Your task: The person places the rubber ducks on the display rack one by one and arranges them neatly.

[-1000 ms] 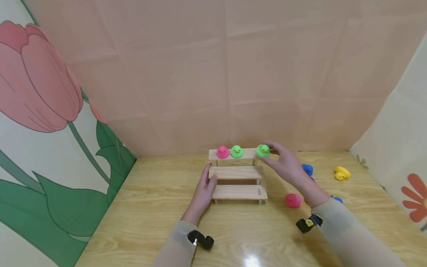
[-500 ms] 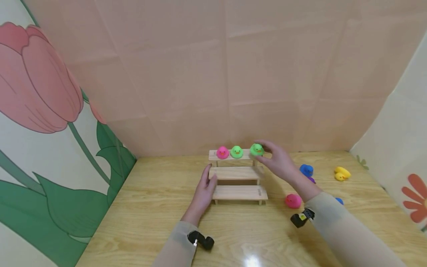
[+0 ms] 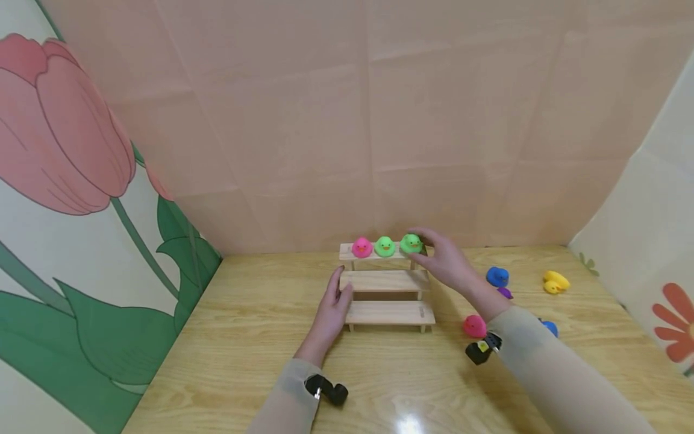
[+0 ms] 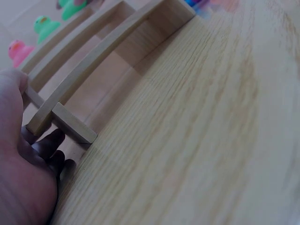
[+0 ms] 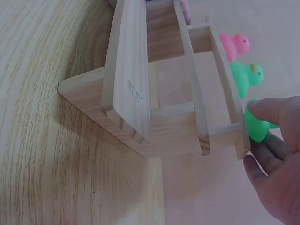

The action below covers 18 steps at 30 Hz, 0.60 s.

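A three-step wooden display stand (image 3: pixel 389 311) stands on the table. My left hand (image 3: pixel 329 308) grips its left end, the thumb (image 4: pixel 11 82) by the middle step and the other fingers curled behind the lower one. On the top step sit a pink rubber duck (image 3: pixel 361 248) and a green rubber duck (image 3: pixel 385 246), side by side and facing me. My right hand (image 3: pixel 449 264) pinches a second green rubber duck (image 5: pixel 255 125) between thumb and fingers, right at the top step's right end. The lower two steps carry no ducks.
To the right on the wood-grain table (image 3: pixel 260 386) lie more rubber ducks: a pink one (image 3: pixel 475 326), a blue one (image 3: pixel 497 276), a purple one (image 3: pixel 505 293), yellow ones (image 3: pixel 555 282) and another blue one (image 3: pixel 550 327) partly behind my right sleeve. A pinkish backdrop (image 3: pixel 303 150) rises behind the stand.
My right hand has moved left along the top step with the green rubber duck, bringing it close to the other green one. The left hand has stayed on the stand.
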{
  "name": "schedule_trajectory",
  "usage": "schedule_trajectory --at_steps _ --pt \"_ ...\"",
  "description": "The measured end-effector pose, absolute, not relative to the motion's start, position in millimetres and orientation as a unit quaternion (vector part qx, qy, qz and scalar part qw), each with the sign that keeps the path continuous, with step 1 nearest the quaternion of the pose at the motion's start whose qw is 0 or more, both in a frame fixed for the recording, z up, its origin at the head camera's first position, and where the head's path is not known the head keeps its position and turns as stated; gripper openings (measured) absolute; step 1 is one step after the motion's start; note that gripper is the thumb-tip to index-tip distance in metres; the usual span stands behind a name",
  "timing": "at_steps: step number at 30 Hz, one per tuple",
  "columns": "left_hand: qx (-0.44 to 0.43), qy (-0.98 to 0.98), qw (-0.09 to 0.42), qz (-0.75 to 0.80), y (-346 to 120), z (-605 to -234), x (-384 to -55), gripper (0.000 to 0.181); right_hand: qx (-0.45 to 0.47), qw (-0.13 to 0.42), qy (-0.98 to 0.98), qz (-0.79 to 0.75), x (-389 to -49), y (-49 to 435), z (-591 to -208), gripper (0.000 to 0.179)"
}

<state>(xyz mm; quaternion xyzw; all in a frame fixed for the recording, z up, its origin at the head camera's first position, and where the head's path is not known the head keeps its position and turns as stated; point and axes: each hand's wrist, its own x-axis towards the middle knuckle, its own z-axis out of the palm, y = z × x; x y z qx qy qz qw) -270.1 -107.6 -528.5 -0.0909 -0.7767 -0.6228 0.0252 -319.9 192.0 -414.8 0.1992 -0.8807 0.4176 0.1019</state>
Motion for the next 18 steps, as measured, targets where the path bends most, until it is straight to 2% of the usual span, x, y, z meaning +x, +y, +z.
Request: schedule_trajectory --at_steps 18 --pt "-0.092 -0.777 0.022 -0.622 -108.8 -527.2 -270.5 0.071 0.2 0.103 -0.884 0.41 -321.8 186.0 -419.1 0.055"
